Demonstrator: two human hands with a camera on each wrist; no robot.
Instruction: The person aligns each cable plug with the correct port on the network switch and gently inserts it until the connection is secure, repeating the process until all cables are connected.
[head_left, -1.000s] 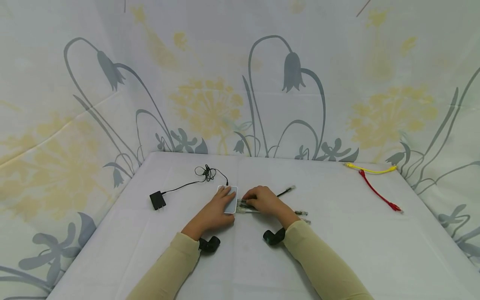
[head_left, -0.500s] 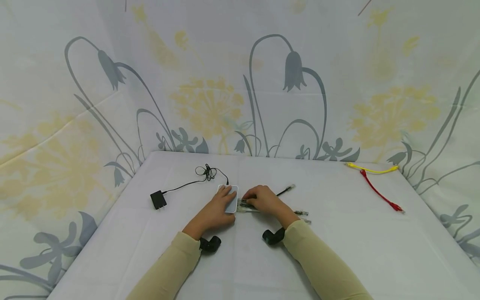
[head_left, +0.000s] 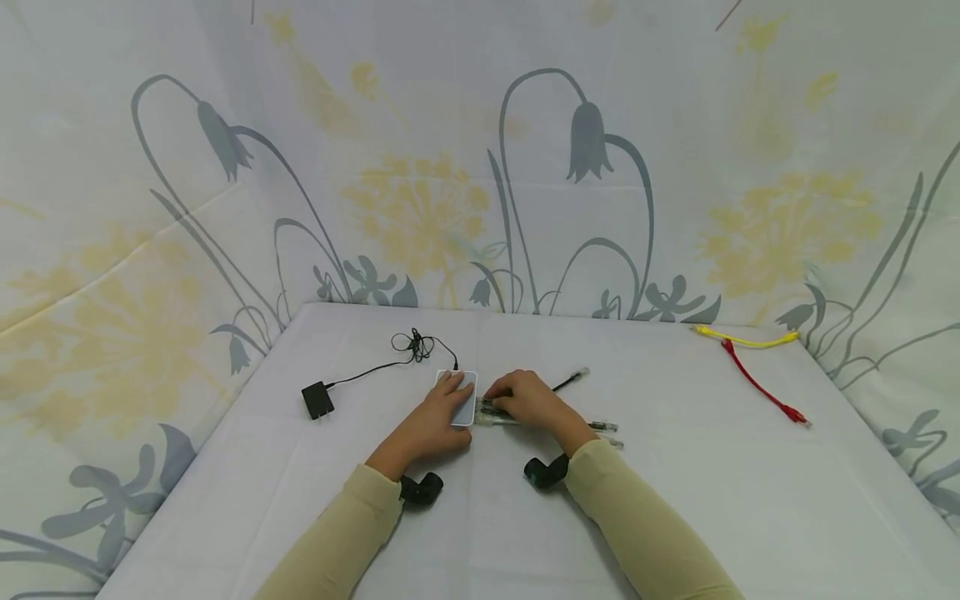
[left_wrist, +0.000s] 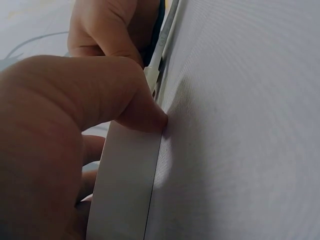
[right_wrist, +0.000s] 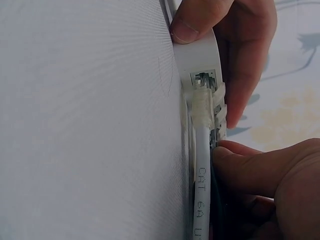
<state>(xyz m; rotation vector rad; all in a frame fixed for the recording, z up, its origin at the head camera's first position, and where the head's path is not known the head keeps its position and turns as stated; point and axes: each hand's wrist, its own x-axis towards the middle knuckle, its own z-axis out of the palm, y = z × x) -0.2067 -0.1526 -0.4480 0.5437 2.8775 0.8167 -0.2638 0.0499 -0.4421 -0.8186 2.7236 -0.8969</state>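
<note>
My left hand (head_left: pixel 431 423) holds a small white network switch (head_left: pixel 467 407). Its thumb presses the near side wall in the left wrist view, and the other fingers lie over the top. At the switch's right side, my right hand (head_left: pixel 534 403) pinches a dark Ethernet cable (right_wrist: pixel 218 200) close to the ports; its plug is mostly hidden by the fingers. A white Ethernet cable (right_wrist: pixel 202 170) has its clear plug in the nearest port. More clear plugs show beyond it in the right wrist view. A black cable end (head_left: pixel 573 380) sticks out behind the right hand.
A black power adapter (head_left: pixel 318 401) lies to the left, its thin cord (head_left: pixel 375 368) running to the switch's back. Loose cable ends (head_left: pixel 603 426) lie right of the right hand. A yellow cable (head_left: pixel 746 342) and a red cable (head_left: pixel 761 385) lie at the far right.
Both hands stay at the switch and its cables, with almost no visible movement. The view has shifted very slightly.
</note>
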